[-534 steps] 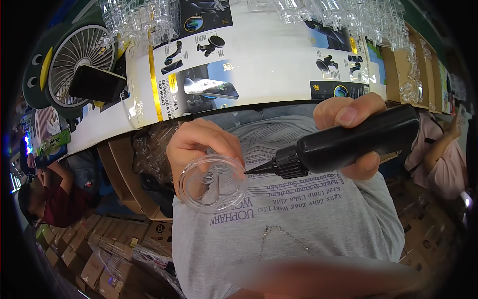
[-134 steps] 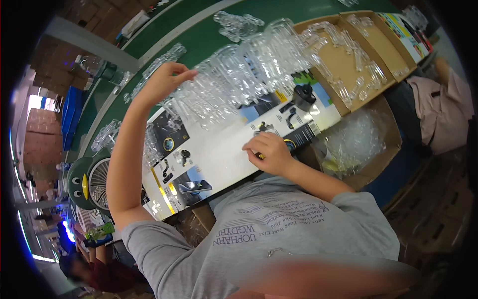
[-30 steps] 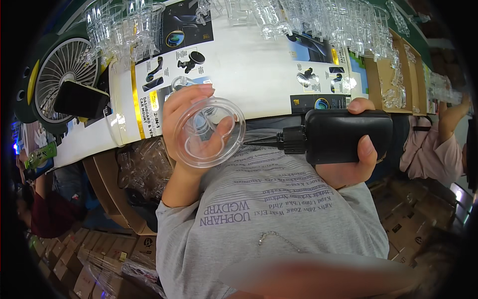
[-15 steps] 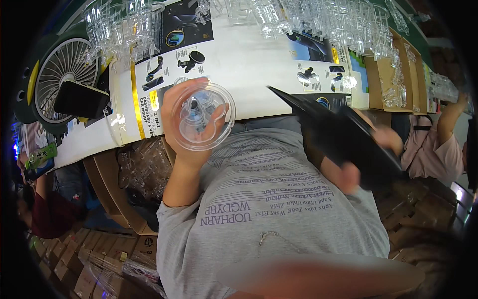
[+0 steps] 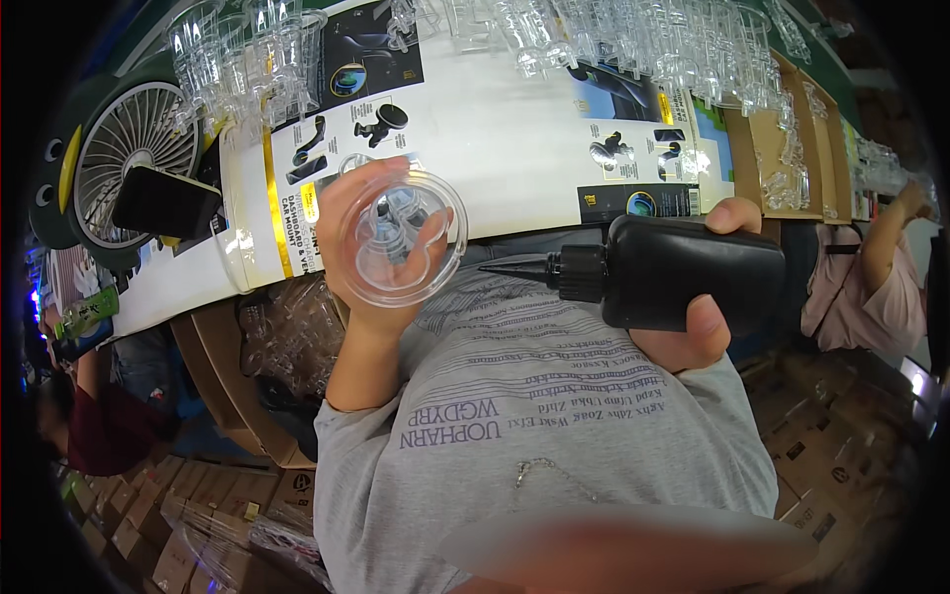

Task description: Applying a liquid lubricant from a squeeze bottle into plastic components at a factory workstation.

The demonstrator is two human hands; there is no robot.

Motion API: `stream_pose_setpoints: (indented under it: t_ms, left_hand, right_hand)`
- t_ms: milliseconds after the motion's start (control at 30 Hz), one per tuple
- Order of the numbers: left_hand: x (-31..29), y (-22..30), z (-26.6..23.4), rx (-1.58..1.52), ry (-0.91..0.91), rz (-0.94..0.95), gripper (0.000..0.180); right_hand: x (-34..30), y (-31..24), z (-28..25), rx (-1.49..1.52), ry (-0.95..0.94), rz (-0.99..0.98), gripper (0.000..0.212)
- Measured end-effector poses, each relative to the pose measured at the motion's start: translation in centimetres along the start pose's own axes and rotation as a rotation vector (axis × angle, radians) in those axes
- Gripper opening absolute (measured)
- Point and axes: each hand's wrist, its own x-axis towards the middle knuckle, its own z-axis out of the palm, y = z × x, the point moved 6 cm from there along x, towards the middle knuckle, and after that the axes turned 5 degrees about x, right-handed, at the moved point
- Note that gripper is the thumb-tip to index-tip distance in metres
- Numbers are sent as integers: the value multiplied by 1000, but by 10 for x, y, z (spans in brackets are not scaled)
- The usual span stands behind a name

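I see the black bottle (image 5: pixel 683 277), tilted half a second ago across the worktop's near edge (image 5: pixel 534 228), now level in the right hand (image 5: pixel 688 346); its nozzle (image 5: pixel 520 268), at the clear round piece's (image 5: pixel 404 240) rim a second ago, sits just apart.

The bare left hand (image 5: pixel 341 223) is raised, fingers curled in a hold. The bare right hand (image 5: pixel 705 332) clasps too, hands apart.

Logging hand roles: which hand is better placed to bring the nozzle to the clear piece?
Likely the right hand: it holds the bottle, nozzle pointing toward the clear piece in the left hand.
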Motion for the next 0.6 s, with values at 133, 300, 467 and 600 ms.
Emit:
stream_pose_setpoints:
  t_ms: [133, 300, 467, 600]
  left_hand:
    - [3, 4, 0, 12, -11, 34, 53]
    - [1, 3, -1, 4, -18, 29, 51]
    - [3, 5, -1, 17, -51, 21, 51]
    - [2, 5, 0, 16, -43, -8, 50]
  right_hand:
    - [2, 4, 4, 52, 84, 22, 54]
    - [5, 11, 7, 100, 122, 15, 52]
    - [5, 10, 13, 108, 126, 88, 51]
    - [5, 10, 12, 107, 121, 90, 51]
